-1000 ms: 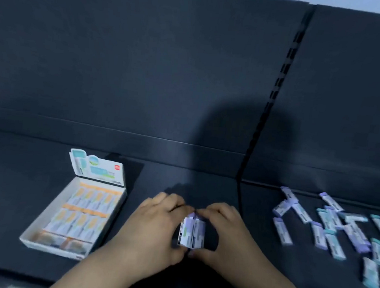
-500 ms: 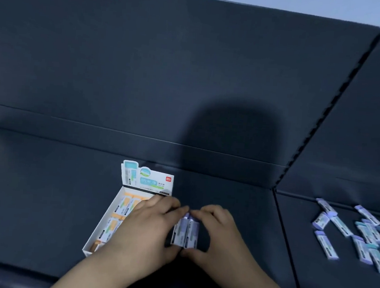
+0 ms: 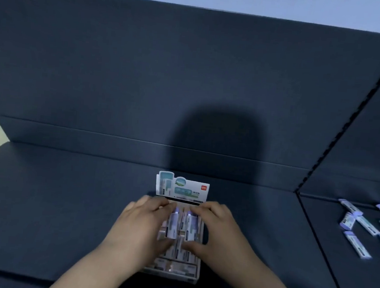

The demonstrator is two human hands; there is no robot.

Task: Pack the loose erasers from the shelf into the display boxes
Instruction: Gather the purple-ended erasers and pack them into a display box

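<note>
Left hand [image 3: 141,229] pinches left eraser bundle [image 3: 173,225] between fingers and thumb. Right hand [image 3: 219,232] pinches right eraser bundle [image 3: 192,226]. Both over display box [image 3: 172,276], far half. Lower level, keep bundles squared, seat snugly. Loose erasers [image 3: 360,230] lie well right.

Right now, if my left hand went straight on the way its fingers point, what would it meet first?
Probably the upright header card of the display box, just beyond the left hand; depth is unclear.

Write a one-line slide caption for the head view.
Left hand and right hand each hold a bundle of erasers over the open display box; loose erasers lie to the right.
</note>
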